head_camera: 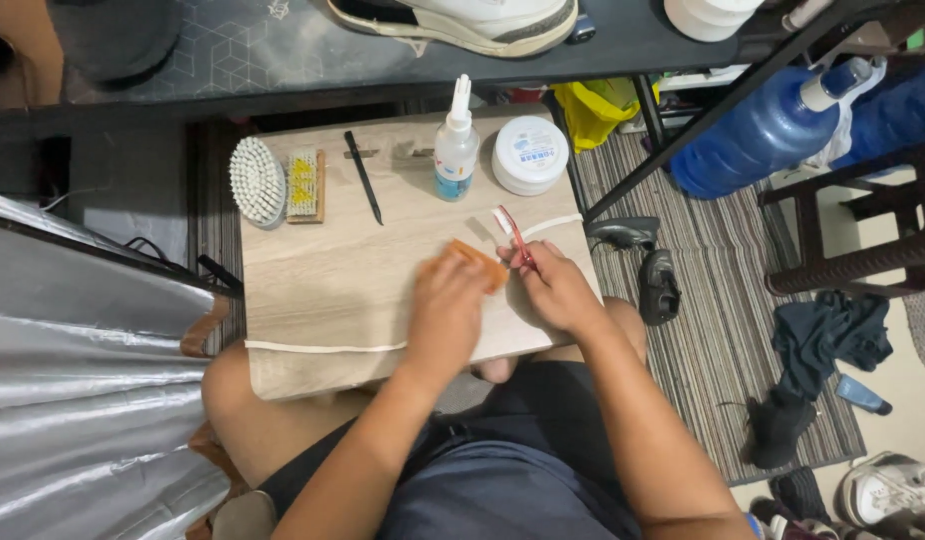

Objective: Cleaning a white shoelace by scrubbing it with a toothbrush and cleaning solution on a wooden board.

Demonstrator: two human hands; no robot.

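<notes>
My left hand [446, 310] rests on the light wooden board [313, 290] and covers an orange cloth [483, 262], of which one corner shows. My right hand [556, 287] grips a red-handled toothbrush [512, 232], bristle head pointing up and away. The two hands nearly touch over the board's right half. On the board's far edge lie a round white brush [257, 180], a small wooden brush with yellow bristles [304, 184], a thin black tool [363, 176], a clear nozzle bottle with blue liquid [455, 148] and a round white jar [530, 154].
A white sneaker [463, 22] sits on the dark shelf [283, 55] above the board. Silver foil sheeting [73, 350] hangs at left. On the striped rug at right are black sandals [658, 285], dark clothes [828, 340] and a big blue water jug [763, 135].
</notes>
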